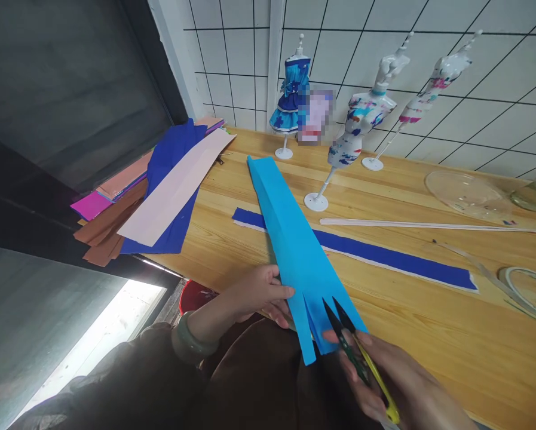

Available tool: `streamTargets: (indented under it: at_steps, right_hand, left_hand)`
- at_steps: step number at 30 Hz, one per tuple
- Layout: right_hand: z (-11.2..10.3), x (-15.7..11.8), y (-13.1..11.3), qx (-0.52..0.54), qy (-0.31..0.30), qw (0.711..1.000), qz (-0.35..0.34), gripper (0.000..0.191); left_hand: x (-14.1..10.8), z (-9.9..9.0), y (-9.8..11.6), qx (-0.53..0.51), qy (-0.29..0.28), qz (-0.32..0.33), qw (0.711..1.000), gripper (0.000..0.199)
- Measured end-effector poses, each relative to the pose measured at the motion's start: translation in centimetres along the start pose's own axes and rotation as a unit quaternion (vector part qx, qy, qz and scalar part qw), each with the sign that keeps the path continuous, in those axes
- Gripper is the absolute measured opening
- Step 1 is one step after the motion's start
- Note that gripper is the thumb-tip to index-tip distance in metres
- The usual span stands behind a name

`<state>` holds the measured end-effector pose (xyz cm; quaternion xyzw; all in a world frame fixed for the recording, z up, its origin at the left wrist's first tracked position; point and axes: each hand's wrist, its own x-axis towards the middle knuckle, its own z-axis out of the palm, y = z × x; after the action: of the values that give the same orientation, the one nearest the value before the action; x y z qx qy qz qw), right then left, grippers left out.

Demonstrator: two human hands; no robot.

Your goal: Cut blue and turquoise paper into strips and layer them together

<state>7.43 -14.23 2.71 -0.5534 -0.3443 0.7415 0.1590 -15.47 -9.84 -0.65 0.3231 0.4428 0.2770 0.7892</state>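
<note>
A long light-blue crepe paper strip (pixel 290 239) lies slantwise over the table, its near end past the front edge. Into that end runs a lengthwise slit, which parts a narrow band from the wider piece. My left hand (pixel 270 295) pinches the strip's left edge, thumb on top and the other fingers partly underneath. Held in my right hand (pixel 402 370) are thread snips (pixel 377 382) with a yellow handle side and dark blades. The blades stand apart over the wider piece, right of the slit. My right fingertips are close to the paper's near end; whether they touch it, I cannot tell.
Beneath the strip lies a dark-blue band (pixel 397 254) with a white edge. Stacked coloured papers (pixel 164 197) rest at left. Mannequin stands (pixel 361 128), one wearing a blue dress (pixel 294 89), line the tiled wall. A tape roll (pixel 530 289) and clear dish (pixel 467 191) sit at right.
</note>
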Motion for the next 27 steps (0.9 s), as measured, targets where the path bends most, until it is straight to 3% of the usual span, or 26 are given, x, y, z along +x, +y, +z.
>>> streamTargets:
  at_steps: [3, 7, 11, 14, 16, 20, 23, 25, 27]
  right_hand:
    - [0.8, 1.6, -1.2, -0.010, -0.026, 0.999, -0.024, 0.050]
    - [0.7, 2.0, -1.8, -0.116, -0.008, 0.992, -0.039, 0.050]
    - [0.4, 1.5, -1.6, -0.164, 0.003, 0.983, -0.077, 0.049]
    - [-0.1, 1.5, -0.8, -0.213, 0.009, 0.971, -0.106, 0.050]
    - [-0.5, 1.7, 0.1, -0.280, 0.066, 0.947, -0.139, 0.046]
    - [-1.3, 2.2, 2.0, -0.401, 0.200, 0.856, -0.258, 0.043]
    - [-1.2, 2.5, 2.9, -0.464, 0.217, 0.805, -0.298, 0.044]
    - [-0.8, 2.6, 3.1, -0.497, 0.217, 0.790, -0.287, 0.048]
    - [-0.3, 2.6, 3.3, -0.506, 0.213, 0.793, -0.264, 0.050]
  left_hand:
    - [0.0, 0.1, -0.2, -0.009, 0.002, -0.009, 1.000, 0.038]
    - [-0.4, 0.2, -0.1, -0.006, 0.025, -0.037, 0.999, 0.031]
    - [-1.0, 0.2, 0.3, 0.022, 0.008, -0.043, 0.999, 0.028]
    - [-1.3, 0.0, 0.3, 0.053, 0.026, -0.030, 0.998, 0.024]
    - [-1.4, -0.1, 0.1, 0.082, 0.058, -0.009, 0.995, 0.020]
    - [-1.6, -0.6, -0.8, 0.159, 0.120, 0.075, 0.977, 0.017]
    - [-1.5, -1.0, -1.3, 0.309, 0.179, 0.163, 0.920, 0.039]
    - [-1.3, -1.3, -1.5, 0.431, 0.196, 0.238, 0.848, 0.045]
    - [-1.0, -1.5, -1.6, 0.520, 0.193, 0.316, 0.770, 0.036]
